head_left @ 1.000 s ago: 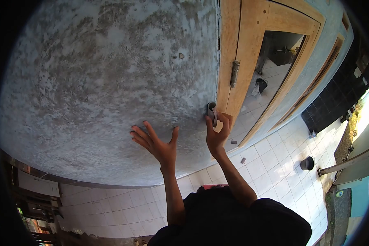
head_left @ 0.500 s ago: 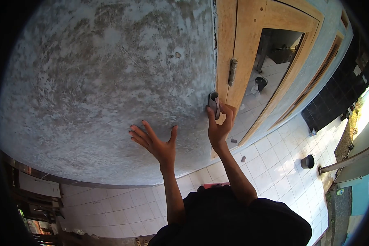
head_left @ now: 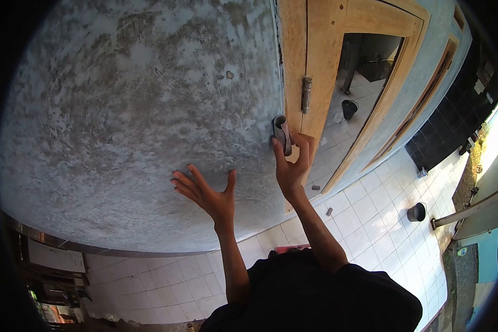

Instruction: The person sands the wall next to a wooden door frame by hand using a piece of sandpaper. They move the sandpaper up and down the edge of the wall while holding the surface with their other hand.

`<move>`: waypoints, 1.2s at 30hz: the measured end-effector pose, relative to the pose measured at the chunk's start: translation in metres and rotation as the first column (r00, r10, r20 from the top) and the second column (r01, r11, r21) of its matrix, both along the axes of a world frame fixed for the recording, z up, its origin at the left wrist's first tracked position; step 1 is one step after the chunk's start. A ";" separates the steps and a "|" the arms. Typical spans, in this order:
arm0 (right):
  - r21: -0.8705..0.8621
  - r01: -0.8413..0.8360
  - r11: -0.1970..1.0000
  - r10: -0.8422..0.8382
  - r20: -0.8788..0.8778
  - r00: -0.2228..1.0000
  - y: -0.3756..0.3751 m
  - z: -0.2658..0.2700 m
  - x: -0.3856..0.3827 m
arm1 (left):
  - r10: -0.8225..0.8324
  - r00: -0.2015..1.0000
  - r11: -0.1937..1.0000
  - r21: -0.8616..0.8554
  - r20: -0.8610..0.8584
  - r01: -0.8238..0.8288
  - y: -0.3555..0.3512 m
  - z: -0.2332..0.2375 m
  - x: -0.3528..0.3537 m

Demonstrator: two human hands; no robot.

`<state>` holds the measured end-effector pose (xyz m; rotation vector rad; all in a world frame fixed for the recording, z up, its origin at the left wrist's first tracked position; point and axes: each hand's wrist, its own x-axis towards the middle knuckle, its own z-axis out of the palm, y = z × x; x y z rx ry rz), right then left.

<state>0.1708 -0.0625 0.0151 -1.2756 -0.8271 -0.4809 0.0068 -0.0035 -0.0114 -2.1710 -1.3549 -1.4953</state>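
A curled sheet of sandpaper (head_left: 282,134), greyish brown and rolled into an open tube, is in my right hand (head_left: 295,166). My fingers and thumb pinch it against the wooden frame (head_left: 294,61), where the wood meets the wall. My left hand (head_left: 210,196) has its fingers and thumb spread at the blotchy blue-grey wall (head_left: 122,122), to the left of the frame. A metal hinge (head_left: 306,95) sits on the wood just above my right hand. Part of the frame behind that hand is hidden.
A glass pane (head_left: 365,83) in the wooden frame reflects the porch. White tiles (head_left: 359,221) cover the floor, where a dark bucket (head_left: 416,212) and a small brownish block (head_left: 329,212) stand. A slanted post (head_left: 465,209) rises at the right. Furniture (head_left: 55,254) lines the lower left.
My right hand and the sandpaper have shifted slightly up and left in view, while the wall and frame also moved left. My left hand stays spread at the wall.
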 end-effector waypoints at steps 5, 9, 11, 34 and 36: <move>0.025 -0.012 1.000 0.012 0.031 0.999 0.001 -0.036 -0.003 | 0.000 1.000 1.000 0.006 0.007 0.000 0.001 -0.002 0.000; -0.013 -0.018 1.000 0.018 -0.002 1.000 0.002 -0.025 -0.003 | 0.001 1.000 1.000 -0.004 0.012 0.000 0.001 -0.002 0.000; -0.004 -0.010 1.000 0.010 0.002 1.000 0.001 -0.008 -0.001 | -0.003 1.000 1.000 0.006 0.013 0.003 0.000 0.001 0.001; -0.025 -0.023 0.999 0.022 -0.032 0.999 -0.002 -0.037 -0.003 | -0.001 1.000 1.000 -0.018 0.028 0.002 0.000 0.001 0.002; -0.018 -0.014 1.000 0.013 -0.026 1.000 -0.001 -0.016 0.000 | -0.003 1.000 1.000 -0.024 0.023 0.004 -0.002 0.001 0.001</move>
